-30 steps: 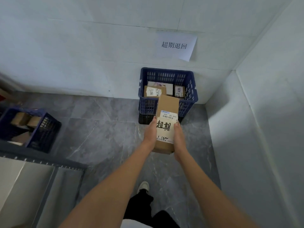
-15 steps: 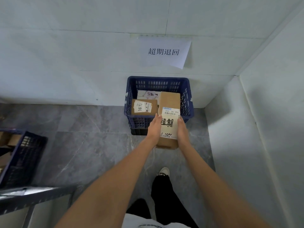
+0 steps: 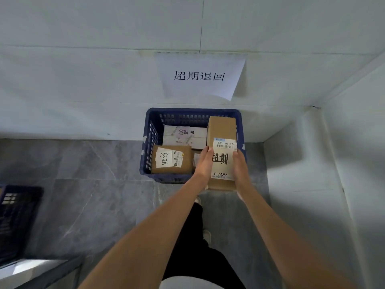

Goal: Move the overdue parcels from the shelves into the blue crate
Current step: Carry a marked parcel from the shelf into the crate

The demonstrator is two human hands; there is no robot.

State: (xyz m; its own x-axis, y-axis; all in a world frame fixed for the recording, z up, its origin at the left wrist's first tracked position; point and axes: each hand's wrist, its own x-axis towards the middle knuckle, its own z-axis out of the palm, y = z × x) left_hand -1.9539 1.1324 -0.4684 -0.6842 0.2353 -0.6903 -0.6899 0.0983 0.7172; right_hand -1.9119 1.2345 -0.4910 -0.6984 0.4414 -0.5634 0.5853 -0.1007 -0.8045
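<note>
Parcel (image 3: 222, 142) marked overdue hangs over the right side of the blue crate (image 3: 149, 142), its near end jutting past the front rim, left hand (image 3: 205, 163) and right hand (image 3: 239, 166) each clamped along a long edge. Best play, I'd say: push it forward clear of that rim, lower it level into the right-hand gap beside the brown box (image 3: 171, 159) and pale box (image 3: 184, 135), then let both sides go together

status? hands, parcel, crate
Left hand and right hand grip the cardboard parcel by its sides. Parcel over blue crate, right side, not yet released. Two parcels already inside; nothing blocking.
</note>
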